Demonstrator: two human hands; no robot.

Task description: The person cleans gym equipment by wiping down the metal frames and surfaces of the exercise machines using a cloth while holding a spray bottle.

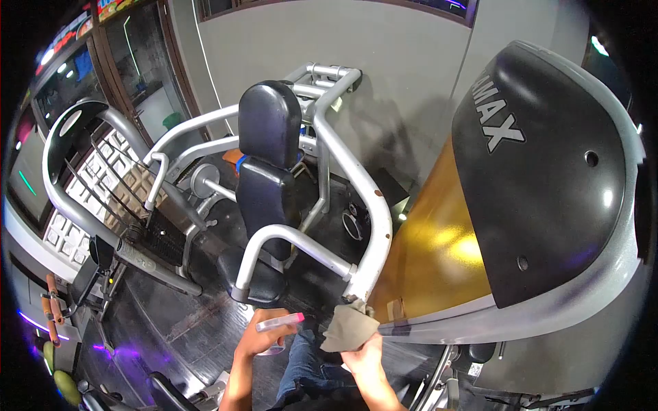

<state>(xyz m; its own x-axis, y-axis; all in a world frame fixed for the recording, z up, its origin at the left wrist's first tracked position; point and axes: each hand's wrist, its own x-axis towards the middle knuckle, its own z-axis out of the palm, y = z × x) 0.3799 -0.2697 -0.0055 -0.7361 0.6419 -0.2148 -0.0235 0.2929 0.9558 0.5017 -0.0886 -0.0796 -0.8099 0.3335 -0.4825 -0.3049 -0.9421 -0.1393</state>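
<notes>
My left hand (264, 334) is closed around a clear bottle (279, 322) with a pink tip, which points to the right. A grey-green cloth (349, 327) is in my right hand (363, 354), bunched at its top. The cloth lies against or just in front of the lower end of a white metal frame tube (375, 257); whether they touch I cannot tell. Left of that tube, a curved handle bar (295, 234) arches over the black seat (253, 277) of a gym machine.
A black padded backrest (269, 123) stands upright in the machine's frame. At the right is a large black and gold housing (541, 178). Another machine with a weight stack (161, 240) stands at the left. A grey wall (391, 55) rises behind.
</notes>
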